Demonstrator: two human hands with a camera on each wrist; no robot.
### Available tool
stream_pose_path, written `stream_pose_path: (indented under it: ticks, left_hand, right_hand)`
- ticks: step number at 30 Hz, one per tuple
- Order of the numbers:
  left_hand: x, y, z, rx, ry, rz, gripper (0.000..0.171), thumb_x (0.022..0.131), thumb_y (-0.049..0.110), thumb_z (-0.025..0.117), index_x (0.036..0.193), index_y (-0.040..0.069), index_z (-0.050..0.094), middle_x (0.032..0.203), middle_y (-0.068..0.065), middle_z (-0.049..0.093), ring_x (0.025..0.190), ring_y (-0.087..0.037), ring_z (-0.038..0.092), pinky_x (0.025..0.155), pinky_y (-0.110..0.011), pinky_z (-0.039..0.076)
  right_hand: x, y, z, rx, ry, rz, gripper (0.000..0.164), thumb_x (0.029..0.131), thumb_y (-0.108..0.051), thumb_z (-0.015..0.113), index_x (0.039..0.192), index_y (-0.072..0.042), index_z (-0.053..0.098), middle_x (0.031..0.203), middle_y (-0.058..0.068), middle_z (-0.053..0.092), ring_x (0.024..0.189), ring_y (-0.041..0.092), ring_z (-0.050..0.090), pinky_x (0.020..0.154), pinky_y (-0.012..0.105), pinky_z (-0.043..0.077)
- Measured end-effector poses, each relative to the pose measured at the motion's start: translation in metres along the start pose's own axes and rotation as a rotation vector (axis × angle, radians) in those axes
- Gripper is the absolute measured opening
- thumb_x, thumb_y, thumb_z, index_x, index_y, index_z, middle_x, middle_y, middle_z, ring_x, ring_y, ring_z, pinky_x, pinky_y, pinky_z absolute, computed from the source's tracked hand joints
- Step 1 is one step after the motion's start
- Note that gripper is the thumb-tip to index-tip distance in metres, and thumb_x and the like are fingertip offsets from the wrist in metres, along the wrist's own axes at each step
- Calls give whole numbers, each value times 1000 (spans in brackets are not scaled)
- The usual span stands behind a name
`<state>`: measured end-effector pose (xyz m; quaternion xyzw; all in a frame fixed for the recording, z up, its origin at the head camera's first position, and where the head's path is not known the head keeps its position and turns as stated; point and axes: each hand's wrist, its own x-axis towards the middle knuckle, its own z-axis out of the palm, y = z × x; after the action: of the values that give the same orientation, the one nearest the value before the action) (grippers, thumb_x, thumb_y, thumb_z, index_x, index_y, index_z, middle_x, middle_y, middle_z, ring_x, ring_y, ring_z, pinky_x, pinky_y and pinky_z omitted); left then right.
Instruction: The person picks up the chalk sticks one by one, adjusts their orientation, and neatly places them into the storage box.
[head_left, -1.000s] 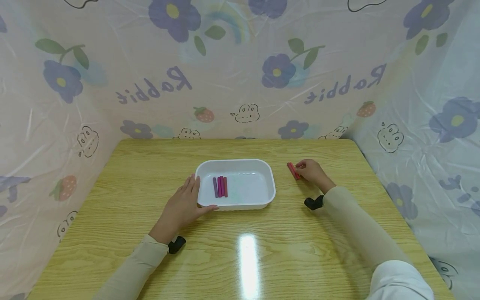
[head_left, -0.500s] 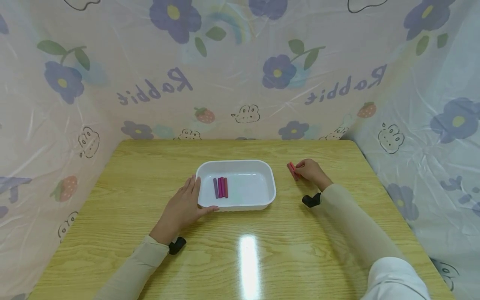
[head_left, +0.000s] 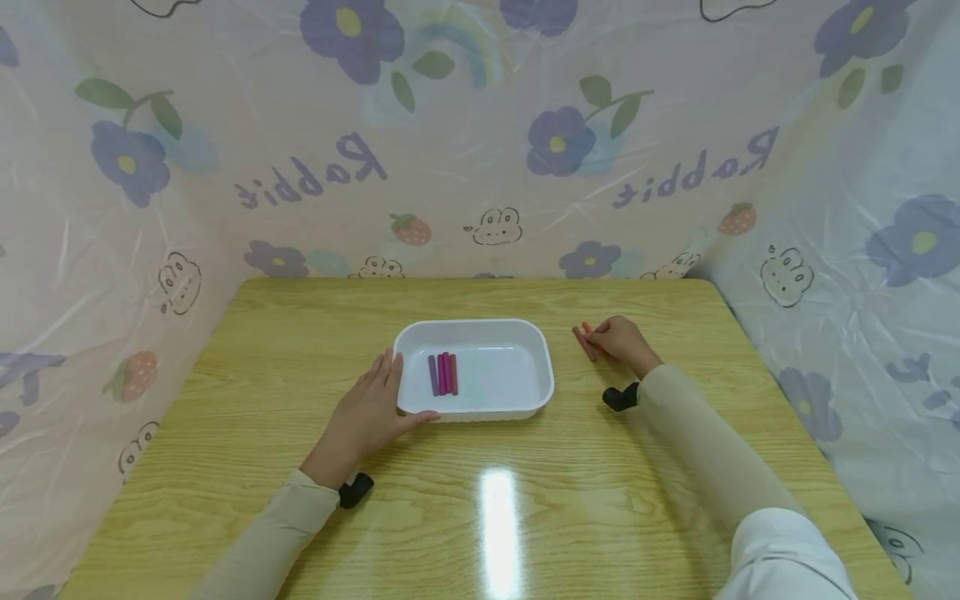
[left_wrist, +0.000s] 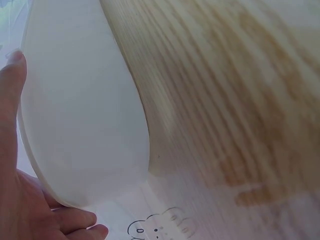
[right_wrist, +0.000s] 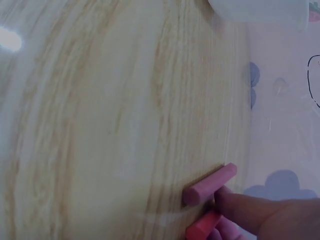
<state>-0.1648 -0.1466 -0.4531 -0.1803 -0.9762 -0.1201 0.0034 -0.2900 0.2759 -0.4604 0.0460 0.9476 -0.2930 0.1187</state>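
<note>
A white tray holds several crayons side by side at its left: greyish purple, magenta and brownish red. My left hand rests against the tray's left end, fingers along the side and thumb stretched along the front wall. To the right of the tray, my right hand pinches an orange-red crayon between thumb and fingers. Beside it a brownish-red crayon lies on the table, close to the thumb. Part of the orange-red crayon is hidden by the fingers.
A wood-grain table carries everything, with a bright light reflection near its front. Patterned cloth hangs behind and at both sides. Black wrist mounts sit under both wrists.
The right hand has moved slightly, drawing the orange-red crayon a little away from the brownish-red one, so a gap now shows between them. The left hand and tray stay put.
</note>
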Motion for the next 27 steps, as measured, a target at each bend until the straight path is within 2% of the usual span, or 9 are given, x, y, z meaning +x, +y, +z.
stream_pose_path:
  ticks: [9,14,22,27]
  left_hand:
    - [1,-1,0,-2,-3,1,116,73,83,39,148,-2,12,151,-22,14,138,-35,16,108,-48,23]
    - [2,-1,0,-1,-8,-1,116,73,83,39,147,-2,13,151,-23,14,138,-35,15,108,-47,22]
    - [1,-1,-1,-4,-4,-6,115,73,83,40,147,-2,15,151,-22,15,138,-34,15,109,-46,22]
    - [1,-1,0,-7,-5,-9,116,73,82,41,147,-3,15,151,-23,14,138,-34,15,109,-47,22]
  right_hand:
    - [2,2,0,15,13,8,28,92,-28,59,87,-1,66,66,4,56,58,17,47,54,29,39]
    - [0,2,-1,12,19,14,28,93,-26,55,86,-1,64,61,2,53,56,17,46,53,28,37]
    - [-1,6,-4,64,6,25,29,95,-27,51,92,0,63,72,5,55,62,18,45,56,29,38]
    - [-2,12,-8,100,5,22,32,94,-28,51,91,1,63,71,7,57,60,18,46,55,29,39]
